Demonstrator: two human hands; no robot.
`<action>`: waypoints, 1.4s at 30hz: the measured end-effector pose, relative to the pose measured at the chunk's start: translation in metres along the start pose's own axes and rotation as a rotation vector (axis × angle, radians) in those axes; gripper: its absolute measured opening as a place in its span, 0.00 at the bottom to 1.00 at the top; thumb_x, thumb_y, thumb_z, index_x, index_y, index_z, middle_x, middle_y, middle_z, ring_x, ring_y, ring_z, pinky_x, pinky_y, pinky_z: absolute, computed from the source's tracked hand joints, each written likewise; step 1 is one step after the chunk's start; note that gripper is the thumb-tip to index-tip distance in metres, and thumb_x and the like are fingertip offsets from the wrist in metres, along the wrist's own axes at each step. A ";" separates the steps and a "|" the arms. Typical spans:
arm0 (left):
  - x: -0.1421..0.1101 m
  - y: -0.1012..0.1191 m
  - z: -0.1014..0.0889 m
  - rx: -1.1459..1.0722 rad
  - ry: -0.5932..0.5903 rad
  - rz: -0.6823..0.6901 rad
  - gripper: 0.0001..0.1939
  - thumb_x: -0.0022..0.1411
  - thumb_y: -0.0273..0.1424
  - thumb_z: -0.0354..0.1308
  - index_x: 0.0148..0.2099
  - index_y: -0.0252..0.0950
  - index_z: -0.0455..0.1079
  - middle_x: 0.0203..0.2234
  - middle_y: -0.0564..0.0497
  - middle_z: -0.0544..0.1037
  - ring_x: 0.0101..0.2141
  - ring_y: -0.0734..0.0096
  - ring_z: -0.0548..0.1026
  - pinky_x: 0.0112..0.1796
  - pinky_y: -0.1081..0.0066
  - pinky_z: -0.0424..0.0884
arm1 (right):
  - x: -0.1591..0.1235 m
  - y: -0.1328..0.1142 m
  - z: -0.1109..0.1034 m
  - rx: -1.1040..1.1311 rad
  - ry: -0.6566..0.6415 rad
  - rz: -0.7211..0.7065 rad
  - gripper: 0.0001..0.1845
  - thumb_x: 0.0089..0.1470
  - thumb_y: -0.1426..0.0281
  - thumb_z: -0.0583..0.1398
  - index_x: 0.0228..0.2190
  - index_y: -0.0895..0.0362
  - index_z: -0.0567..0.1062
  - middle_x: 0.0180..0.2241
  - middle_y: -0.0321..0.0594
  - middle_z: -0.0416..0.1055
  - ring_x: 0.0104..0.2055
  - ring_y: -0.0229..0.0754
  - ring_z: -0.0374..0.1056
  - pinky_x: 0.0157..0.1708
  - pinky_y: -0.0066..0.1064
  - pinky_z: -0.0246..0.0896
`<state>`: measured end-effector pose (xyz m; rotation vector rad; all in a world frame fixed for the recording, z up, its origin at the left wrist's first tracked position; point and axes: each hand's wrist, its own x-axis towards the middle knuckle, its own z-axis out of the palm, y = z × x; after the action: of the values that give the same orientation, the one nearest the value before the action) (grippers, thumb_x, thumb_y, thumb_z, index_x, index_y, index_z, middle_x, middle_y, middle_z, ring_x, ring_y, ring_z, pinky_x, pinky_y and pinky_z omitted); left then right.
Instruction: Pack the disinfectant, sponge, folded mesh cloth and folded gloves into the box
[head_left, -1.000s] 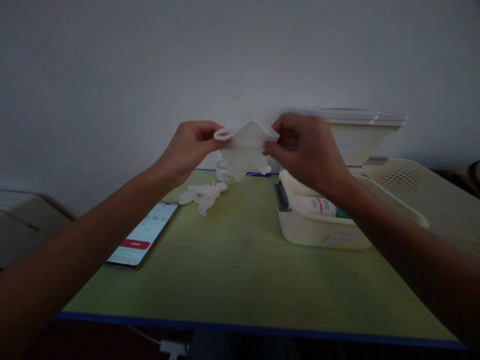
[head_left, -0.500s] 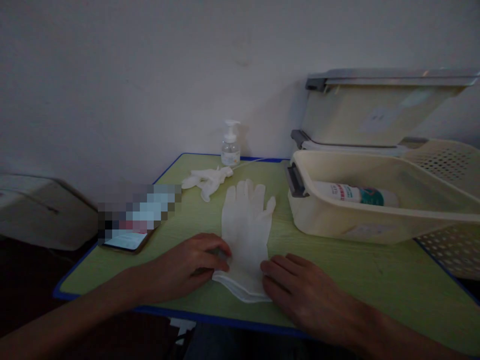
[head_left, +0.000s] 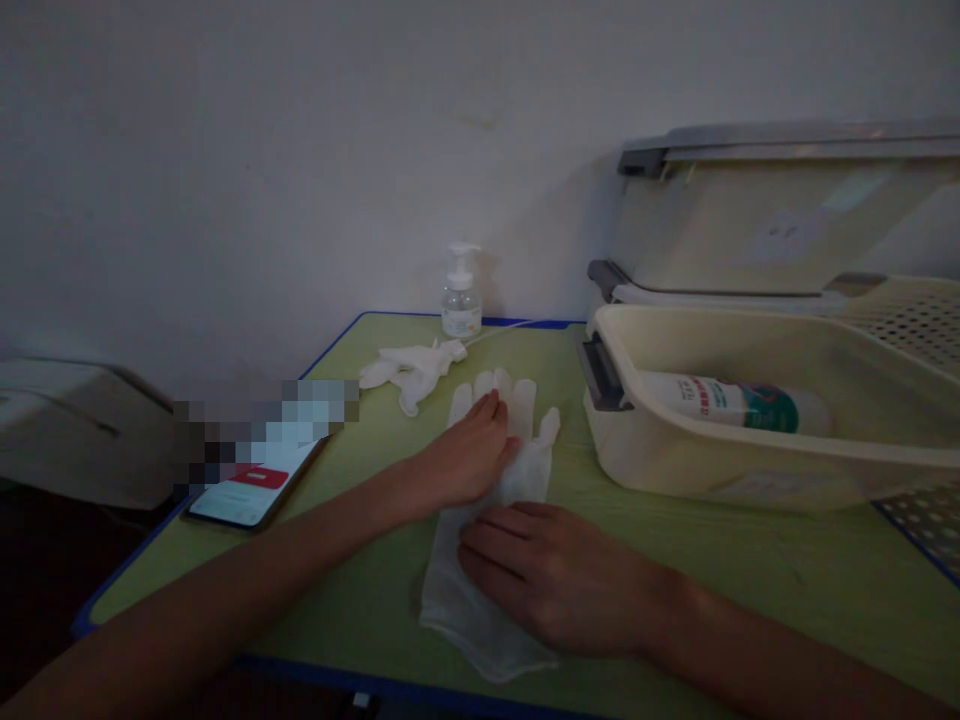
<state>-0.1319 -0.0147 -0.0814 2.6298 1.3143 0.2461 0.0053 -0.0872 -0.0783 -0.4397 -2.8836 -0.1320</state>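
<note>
A white glove (head_left: 469, 600) lies flat on the green table, its fingers pointing away from me and its cuff towards the near edge. My left hand (head_left: 472, 450) reaches over the finger end of the glove, fingers stretched forward and resting on it. Across the palm part lies my right hand (head_left: 540, 575), its fingers slightly bent and pressed flat on the material. Neither hand lifts the glove. A second, crumpled white glove (head_left: 416, 370) lies farther back, in front of a clear pump bottle (head_left: 461, 305).
A phone (head_left: 255, 490) with a lit screen lies at the table's left, partly blurred out. On the right stands a cream bin (head_left: 720, 470) holding a white and green bottle (head_left: 750, 402). Lidded boxes (head_left: 720, 220) are behind it. The table (head_left: 360, 600) has a blue edge.
My left hand has moved from beside the cuff forward onto the glove's fingers. My right hand has shifted left from the cuff's right edge onto the palm part.
</note>
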 end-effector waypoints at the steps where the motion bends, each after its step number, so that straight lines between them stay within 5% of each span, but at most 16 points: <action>1: 0.005 0.000 0.008 0.054 0.002 -0.032 0.27 0.67 0.34 0.41 0.59 0.14 0.54 0.60 0.26 0.54 0.62 0.49 0.50 0.59 0.55 0.53 | 0.001 -0.001 0.004 0.036 -0.011 0.005 0.11 0.60 0.75 0.51 0.38 0.64 0.73 0.39 0.42 0.73 0.40 0.41 0.65 0.38 0.31 0.61; 7: 0.006 -0.001 0.024 0.204 0.035 -0.094 0.36 0.67 0.47 0.36 0.64 0.20 0.48 0.63 0.31 0.48 0.63 0.49 0.44 0.60 0.53 0.48 | -0.005 -0.002 0.001 0.373 -0.113 0.140 0.26 0.60 0.64 0.52 0.53 0.70 0.65 0.56 0.52 0.62 0.60 0.47 0.54 0.60 0.32 0.45; 12: 0.007 -0.002 0.022 0.215 0.037 -0.112 0.38 0.65 0.50 0.36 0.65 0.24 0.48 0.64 0.35 0.46 0.63 0.49 0.46 0.60 0.52 0.47 | -0.008 0.001 -0.008 0.572 -0.220 0.165 0.33 0.60 0.58 0.51 0.59 0.67 0.57 0.63 0.51 0.48 0.66 0.47 0.40 0.64 0.35 0.34; 19: 0.008 -0.006 0.025 0.172 0.048 -0.104 0.40 0.64 0.52 0.38 0.65 0.23 0.47 0.64 0.34 0.46 0.63 0.49 0.44 0.60 0.52 0.46 | -0.011 -0.002 -0.004 0.644 -0.214 0.179 0.37 0.59 0.55 0.51 0.61 0.65 0.54 0.64 0.52 0.41 0.66 0.46 0.34 0.64 0.37 0.30; 23: 0.022 -0.017 0.013 0.092 0.104 -0.100 0.31 0.67 0.47 0.37 0.61 0.28 0.54 0.62 0.35 0.55 0.62 0.52 0.53 0.57 0.54 0.53 | -0.013 -0.002 -0.002 0.638 -0.193 0.183 0.36 0.60 0.54 0.50 0.61 0.64 0.54 0.64 0.53 0.43 0.66 0.47 0.36 0.63 0.38 0.32; 28: 0.072 -0.033 -0.004 0.085 0.190 -0.041 0.17 0.68 0.32 0.41 0.50 0.28 0.64 0.47 0.38 0.72 0.49 0.62 0.69 0.48 0.65 0.64 | -0.014 -0.004 -0.002 0.590 -0.161 0.177 0.36 0.60 0.53 0.49 0.60 0.65 0.55 0.64 0.53 0.44 0.66 0.47 0.37 0.63 0.38 0.32; 33: 0.106 -0.035 0.003 0.136 0.148 0.031 0.13 0.66 0.33 0.46 0.40 0.28 0.68 0.37 0.40 0.74 0.41 0.60 0.71 0.42 0.64 0.66 | -0.014 -0.007 -0.003 0.552 -0.138 0.189 0.36 0.60 0.53 0.50 0.59 0.65 0.57 0.63 0.52 0.46 0.66 0.46 0.39 0.63 0.34 0.31; 42: 0.118 -0.041 0.008 0.243 0.098 0.183 0.12 0.66 0.31 0.46 0.38 0.30 0.68 0.38 0.41 0.73 0.41 0.61 0.71 0.44 0.64 0.64 | -0.016 -0.005 0.000 0.520 -0.111 0.159 0.33 0.60 0.56 0.51 0.59 0.65 0.57 0.63 0.50 0.47 0.65 0.46 0.41 0.63 0.34 0.32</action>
<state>-0.0919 0.1035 -0.0920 2.9831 1.2006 0.2593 0.0186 -0.0970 -0.0822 -0.5783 -2.8169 0.6686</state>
